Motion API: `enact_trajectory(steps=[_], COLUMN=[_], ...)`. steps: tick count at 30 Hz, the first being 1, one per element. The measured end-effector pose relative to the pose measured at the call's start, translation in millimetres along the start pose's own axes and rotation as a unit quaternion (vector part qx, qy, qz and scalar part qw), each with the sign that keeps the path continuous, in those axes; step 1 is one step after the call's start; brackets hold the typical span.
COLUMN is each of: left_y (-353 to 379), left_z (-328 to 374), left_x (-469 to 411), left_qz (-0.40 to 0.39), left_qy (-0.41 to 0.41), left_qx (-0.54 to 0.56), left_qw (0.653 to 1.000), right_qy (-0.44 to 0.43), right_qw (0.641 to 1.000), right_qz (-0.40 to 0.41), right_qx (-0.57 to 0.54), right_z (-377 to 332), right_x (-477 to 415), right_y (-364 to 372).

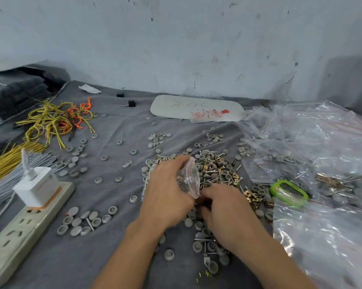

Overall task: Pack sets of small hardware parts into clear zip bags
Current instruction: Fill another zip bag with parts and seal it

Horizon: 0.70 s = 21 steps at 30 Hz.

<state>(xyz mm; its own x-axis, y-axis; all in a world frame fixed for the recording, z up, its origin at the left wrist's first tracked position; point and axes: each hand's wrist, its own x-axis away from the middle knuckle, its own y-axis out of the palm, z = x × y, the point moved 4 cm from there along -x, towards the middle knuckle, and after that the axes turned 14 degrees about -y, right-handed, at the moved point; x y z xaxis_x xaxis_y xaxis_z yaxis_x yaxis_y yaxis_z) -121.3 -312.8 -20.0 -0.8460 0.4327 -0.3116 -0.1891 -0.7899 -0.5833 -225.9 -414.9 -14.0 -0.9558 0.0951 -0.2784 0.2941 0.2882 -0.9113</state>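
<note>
My left hand grips a small clear zip bag with a red seal strip, held above a heap of hardware. The heap holds grey round caps, screws and brass clips. Some grey parts show inside the bag. My right hand lies just right of the bag with its fingers curled down at the bag's lower corner, among the loose parts; what the fingertips hold is hidden.
Grey caps lie scattered on the grey cloth. A white power strip with a charger sits at left, yellow and orange wires behind it. Clear filled bags pile up at right beside a green device. A packet of bags lies by the wall.
</note>
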Motion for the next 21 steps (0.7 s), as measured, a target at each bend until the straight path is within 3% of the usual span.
enact_trajectory(steps=[5,7,10,14,19,21], left_y=[-1.5,-2.1,-1.3,1.4,2.2,2.0], left_z=[2.4,4.0,3.7,8.0,7.2,5.1], left_x=[0.1,0.0,0.4,1.9,-0.5,-2.1], left_qz=[-0.004,-0.017,-0.033,-0.032,-0.017,-0.007], left_qy=[0.008,0.023,0.033,0.056,0.051,0.034], left_qx=[-0.028,-0.057,-0.098,-0.094,-0.053,-0.036], left_qw=[1.000,0.998,0.994,0.994,0.997,0.999], right_qy=[0.041,0.077,0.112,0.067,0.015,0.023], right_qw=[0.999,0.990,0.949,0.931,0.947,0.935], right_qz=[0.004,0.098,0.224,0.196,0.106,0.138], right_qx=[0.009,-0.066,-0.194,-0.302,-0.304,-0.325], right_z=[7.9,15.8,26.8,16.7,5.0,8.9], right_x=[3.9,5.6,4.5,-15.2,-33.6,-30.9], right_y=[-2.9,-13.2,-27.7,-24.3,-10.6,-14.4])
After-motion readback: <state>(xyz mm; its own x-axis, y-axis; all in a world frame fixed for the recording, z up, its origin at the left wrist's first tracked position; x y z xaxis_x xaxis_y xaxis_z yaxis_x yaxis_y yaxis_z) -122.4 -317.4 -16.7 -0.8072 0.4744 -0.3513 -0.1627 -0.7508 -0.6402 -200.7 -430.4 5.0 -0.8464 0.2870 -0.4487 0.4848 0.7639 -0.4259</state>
